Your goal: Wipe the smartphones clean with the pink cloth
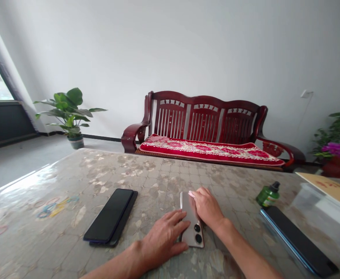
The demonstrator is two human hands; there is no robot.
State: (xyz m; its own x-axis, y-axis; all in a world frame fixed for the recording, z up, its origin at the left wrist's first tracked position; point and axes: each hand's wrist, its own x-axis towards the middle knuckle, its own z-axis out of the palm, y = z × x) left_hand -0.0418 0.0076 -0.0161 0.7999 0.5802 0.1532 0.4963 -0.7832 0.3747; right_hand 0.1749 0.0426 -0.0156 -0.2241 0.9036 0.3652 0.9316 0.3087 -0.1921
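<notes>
A smartphone [189, 232] lies on the table with its pale pinkish back up and its two round camera lenses toward me. My left hand [165, 234] holds it at its left edge, fingertips on the back and the thumb near the lower end. My right hand [206, 205] is at the far right part of the phone, fingers closed on a small white piece of tissue [191, 193] that touches the phone's far end. Most of the tissue is hidden under the fingers, so its exact kind is unclear.
Left of my hands, two stacked dark phones [110, 217] lie near loose colored rubber bands [49, 207]. On the right are a green spray bottle [268, 195], more stacked phones [300, 240] and a clear plastic box [315, 205]. A wooden bench [205, 116] stands behind the table.
</notes>
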